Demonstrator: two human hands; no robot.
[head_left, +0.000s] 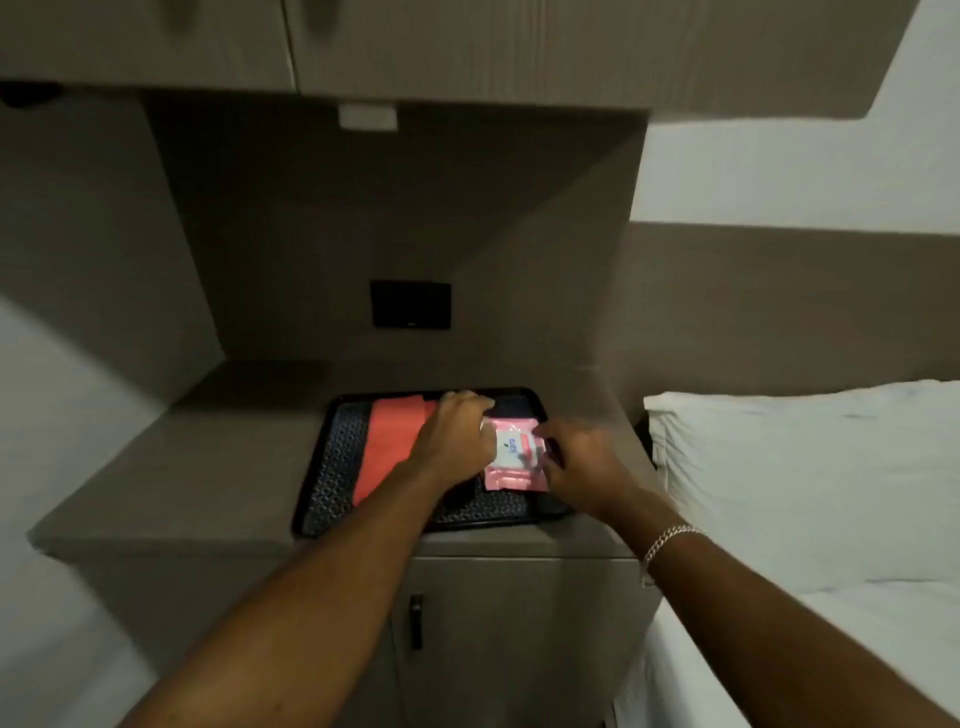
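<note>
Biggest thing in view is the white pillow on the bed at the right. Next to it is a taupe bedside counter set into a niche, with a black wall panel on the back wall. There's a cupboard door below with a dark handle.

On the counter sits a black tray with a patterned bottom. In it:
- a coral cloth, folded into a long strip running front to back down the left half
- something dark navy at the back right, can't tell what
- the pink packet, right of the middle, just over the tray floor or on it, can't tell which

The packet's long axis runs roughly front to back. Its white label reads sideways along that line, and one short end faces the person.

Both hands are on it. The left hand has its fingers curled over the far-left edge. The right hand grips the right edge, a bit blurry but the fingers look bent around it. There's a silver bracelet on the right wrist.
</note>
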